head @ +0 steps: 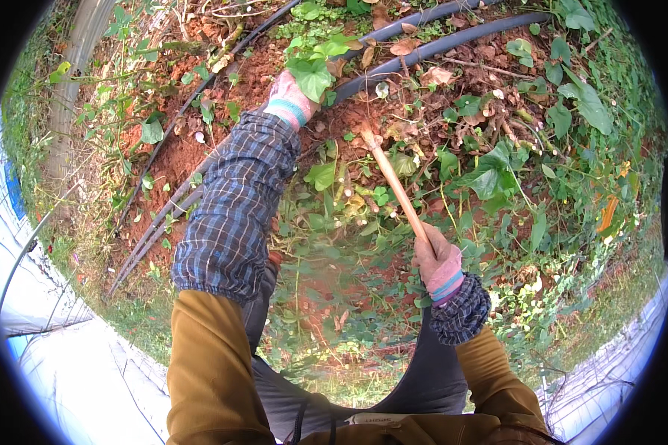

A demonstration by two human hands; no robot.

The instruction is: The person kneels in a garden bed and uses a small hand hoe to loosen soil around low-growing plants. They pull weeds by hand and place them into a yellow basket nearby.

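Observation:
My right hand (pixel 437 257), in a pink glove with a blue-striped cuff, grips the lower end of a wooden tool handle (pixel 395 181). The handle slants up and left, and its far end meets the red soil among dry leaves; I cannot make out the tool's head. My left hand (pixel 294 99), in a matching glove, reaches forward beside the dark hoses. A broad green leaf (pixel 312 78) covers its fingers, so whether they hold anything is hidden. Leafy vines (pixel 490 175) and cut stems lie to the right of the handle.
Two thick dark hoses (pixel 451 40) curve across the red soil (pixel 178 161) and pass under my left forearm. A thinner black pipe (pixel 186 100) runs further left. White sheeting (pixel 89 378) lies at lower left, and my dark-trousered legs (pixel 437 361) frame the vine-covered ground.

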